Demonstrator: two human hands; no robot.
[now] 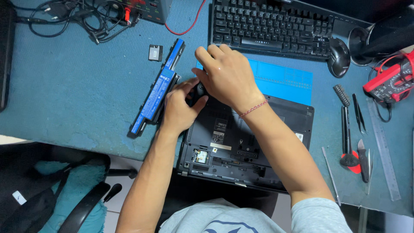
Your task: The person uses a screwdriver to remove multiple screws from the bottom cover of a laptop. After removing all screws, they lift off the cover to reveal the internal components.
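Laptop (258,142), black, upside down at the near edge of the blue surface (73,86), bottom panel exposed. Left hand (177,110) and right hand (226,75) meet at its far left corner, fingers curled onto a small dark part there; grip unclear. Battery pack (157,88) lies just left.

An electronics repair workshop is showing itself: a multimeter (385,83), tweezers (359,113), brush (348,142) and opened laptop (254,142) are lying on the desk (73,90).
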